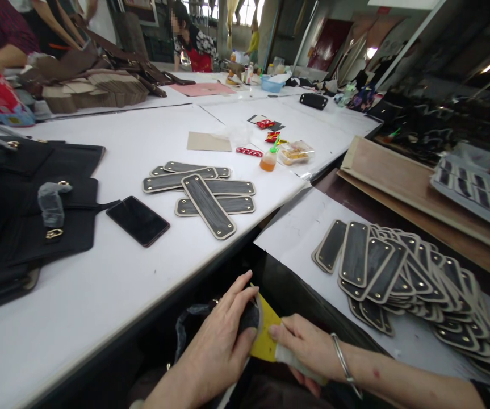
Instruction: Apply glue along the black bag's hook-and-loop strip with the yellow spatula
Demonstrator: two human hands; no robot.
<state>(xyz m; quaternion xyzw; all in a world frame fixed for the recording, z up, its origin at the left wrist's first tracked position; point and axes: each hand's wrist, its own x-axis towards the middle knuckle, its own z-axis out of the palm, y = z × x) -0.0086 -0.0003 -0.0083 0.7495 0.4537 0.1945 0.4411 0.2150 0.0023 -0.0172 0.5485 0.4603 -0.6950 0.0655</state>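
Down below the table edge, the left hand (221, 341) has its fingers wrapped over a dark strip (251, 315), mostly hidden beneath them. The right hand (306, 349) pinches a pale cloth (289, 358) against a yellow card (266, 338) between both hands' fingertips; its lower part is out of sight.

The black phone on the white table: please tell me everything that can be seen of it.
The black phone is a flat, thin slab with rounded corners and a glossy dark screen, which faces up and is off. A narrow reddish-brown edge, perhaps a case, shows along its near side. It lies flat and turned diagonally on the white table, between the black leather pieces and the stack of dark strips. Nothing rests on it, and neither of the hands touches it.
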